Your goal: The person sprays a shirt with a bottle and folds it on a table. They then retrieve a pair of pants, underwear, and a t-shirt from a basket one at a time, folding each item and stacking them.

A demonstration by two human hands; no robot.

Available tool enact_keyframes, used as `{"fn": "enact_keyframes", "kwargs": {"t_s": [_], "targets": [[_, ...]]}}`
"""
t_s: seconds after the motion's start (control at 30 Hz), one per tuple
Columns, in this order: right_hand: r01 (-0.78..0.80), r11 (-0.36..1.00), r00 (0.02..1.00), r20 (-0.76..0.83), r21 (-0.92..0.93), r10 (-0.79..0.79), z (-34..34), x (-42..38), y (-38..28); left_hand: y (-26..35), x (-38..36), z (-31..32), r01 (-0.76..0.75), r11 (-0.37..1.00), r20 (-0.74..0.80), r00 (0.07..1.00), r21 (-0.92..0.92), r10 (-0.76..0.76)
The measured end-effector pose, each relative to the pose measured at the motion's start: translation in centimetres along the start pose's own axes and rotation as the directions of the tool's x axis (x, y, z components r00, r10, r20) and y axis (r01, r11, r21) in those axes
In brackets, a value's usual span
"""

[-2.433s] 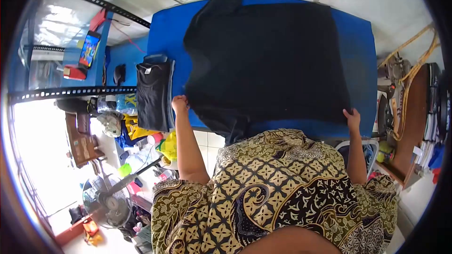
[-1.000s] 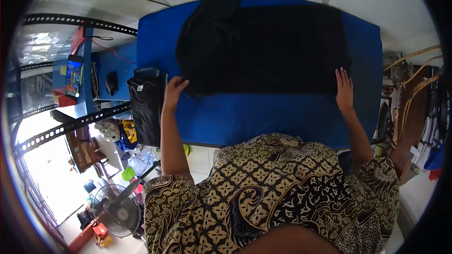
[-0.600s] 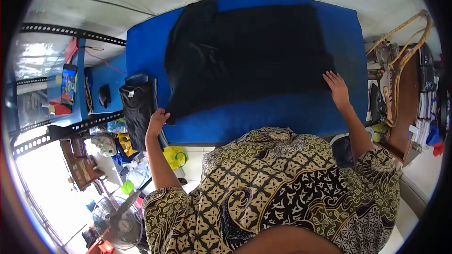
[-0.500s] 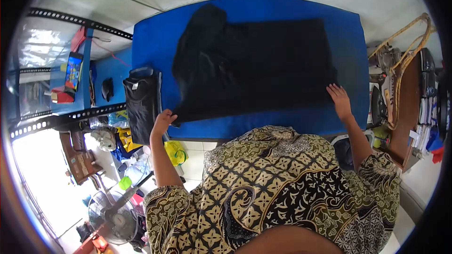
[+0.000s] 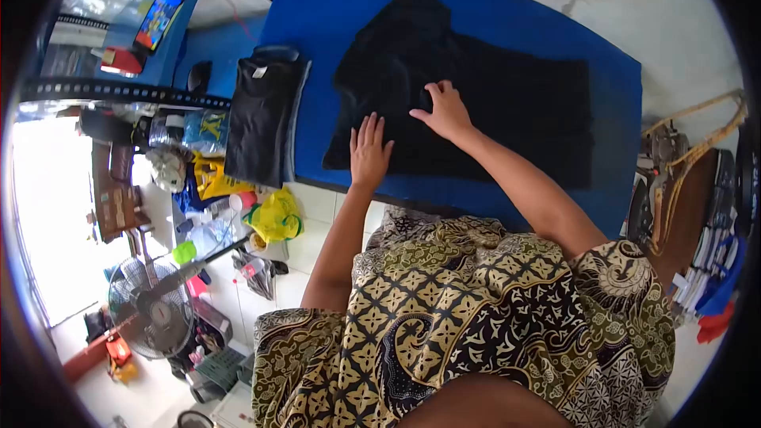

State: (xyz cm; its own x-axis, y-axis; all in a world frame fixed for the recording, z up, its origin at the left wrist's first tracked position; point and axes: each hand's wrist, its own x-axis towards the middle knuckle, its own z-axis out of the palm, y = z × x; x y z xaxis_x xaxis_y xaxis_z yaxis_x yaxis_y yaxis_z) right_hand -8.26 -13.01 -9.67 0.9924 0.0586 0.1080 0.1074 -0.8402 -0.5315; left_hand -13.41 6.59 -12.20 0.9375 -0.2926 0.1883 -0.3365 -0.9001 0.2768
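Note:
A black garment (image 5: 523, 111) lies spread over a blue-covered table (image 5: 610, 103), with its upper left part rumpled. My left hand (image 5: 369, 150) rests flat near the garment's front left edge, fingers stretched out. Over the rumpled part is my right hand (image 5: 448, 115), its thumb and fingers apart in a loose curve; nothing shows between them. A stack of folded dark clothes (image 5: 265, 115) sits at the table's left end, beside the garment. The exact kind of garment is hard to make out, dark on dark.
A perforated metal rack (image 5: 127, 93) stands at the left, with a phone (image 5: 160, 17) propped on it. Below are a yellow bag (image 5: 277, 218) and a standing fan (image 5: 154, 313). At the right, a rope loop (image 5: 701, 147) hangs beside a brown board (image 5: 683, 198).
My left hand has let go of the garment's front left corner and moved right onto the cloth. My right hand has moved left from the right edge to the rumpled part. The view has turned.

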Motion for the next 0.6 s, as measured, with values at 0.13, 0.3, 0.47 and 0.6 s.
{"fn": "enact_keyframes", "kwargs": {"t_s": [0.13, 0.3, 0.47, 0.6], "targets": [[-0.171, 0.985, 0.984, -0.049, 0.029, 0.173, 0.4, 3.2, 3.3, 2.5, 1.0, -0.9, 0.022, 0.999, -0.066, 0.998, -0.036, -0.025], [0.04, 0.725, 0.999, -0.021, 0.687, -0.035, -3.1, 2.1, 1.3, 1.4, 3.5, -0.1, 0.405, 0.626, 0.263, 0.913, -0.667, -0.311], [0.656, 0.752, 0.574, 0.601, 0.07, -0.556, -3.0, -4.5, -2.1, -4.3, 6.5, 2.4, 0.638, -0.376, 0.725, 0.669, -0.672, -0.161], [0.608, 0.79, 0.724, 0.35, 0.082, -0.594, -1.9, -8.0, 0.6, -7.2, 6.9, 1.5, 0.475, -0.137, 0.465, 0.695, -0.87, -0.548]]}}
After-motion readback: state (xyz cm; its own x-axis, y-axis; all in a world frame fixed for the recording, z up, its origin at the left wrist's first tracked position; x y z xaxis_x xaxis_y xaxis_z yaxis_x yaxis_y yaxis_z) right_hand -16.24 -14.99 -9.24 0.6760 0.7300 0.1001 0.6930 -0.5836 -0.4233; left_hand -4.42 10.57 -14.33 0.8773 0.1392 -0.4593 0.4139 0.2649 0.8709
